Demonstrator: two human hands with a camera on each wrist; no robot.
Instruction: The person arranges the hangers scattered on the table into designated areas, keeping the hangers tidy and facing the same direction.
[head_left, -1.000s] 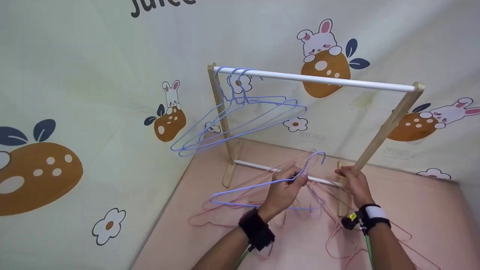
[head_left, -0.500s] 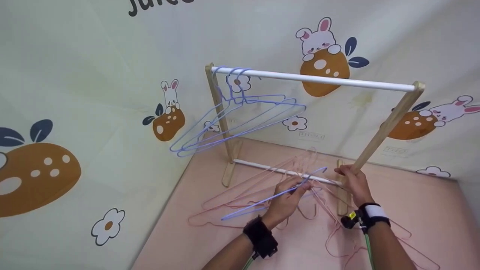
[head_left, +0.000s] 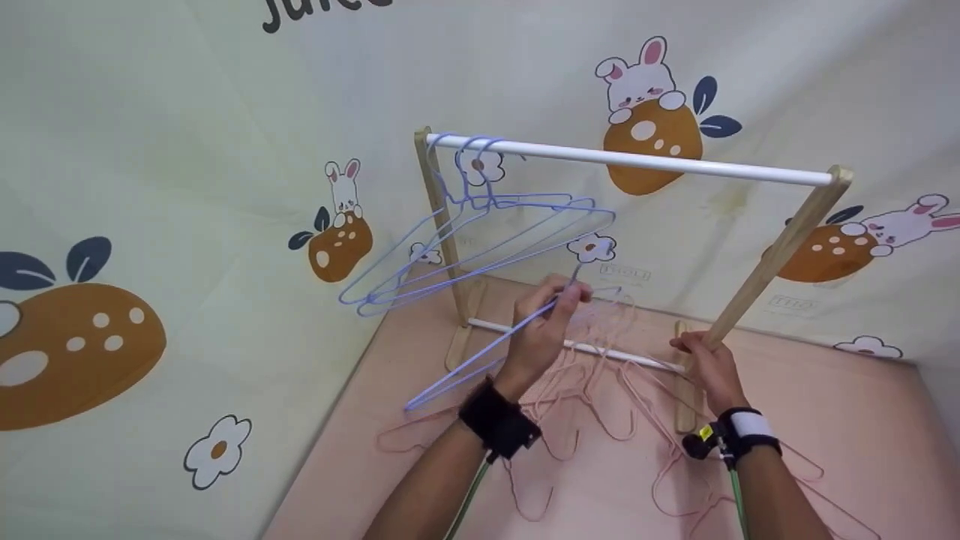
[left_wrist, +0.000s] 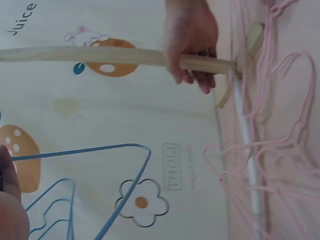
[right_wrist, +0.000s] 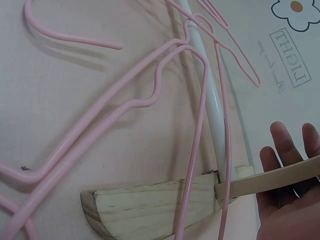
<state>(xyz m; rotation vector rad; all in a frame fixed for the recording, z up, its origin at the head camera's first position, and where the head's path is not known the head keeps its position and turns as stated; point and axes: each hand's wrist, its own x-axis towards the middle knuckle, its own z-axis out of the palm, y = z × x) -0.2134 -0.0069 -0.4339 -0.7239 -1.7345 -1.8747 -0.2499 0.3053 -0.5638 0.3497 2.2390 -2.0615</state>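
Observation:
My left hand [head_left: 544, 322] pinches a blue wire hanger [head_left: 480, 354] near its neck, raised in front of the clothes rack's lower white bar. The hanger is tilted, one corner pointing down toward me. In the left wrist view the held hanger [left_wrist: 82, 151] reaches in from the left edge. My right hand [head_left: 714, 373] grips the rack's right wooden upright [head_left: 772, 262] low down, near its foot; in the right wrist view several fingers [right_wrist: 284, 145] show behind the wood. Several blue hangers [head_left: 480, 214] hang at the left end of the top white bar [head_left: 637, 158].
Several pink hangers [head_left: 589, 401] lie tangled on the pink surface [head_left: 600, 495], around and across the lower bar [head_left: 630, 355]. More pink hangers [head_left: 795, 454] lie by my right forearm. A printed cloth wall [head_left: 225, 225] stands close behind the rack and along the left.
My left hand dips slightly, then rises up and left with the blue hanger, which has tilted from nearly level to steep. The right hand stays on the upright.

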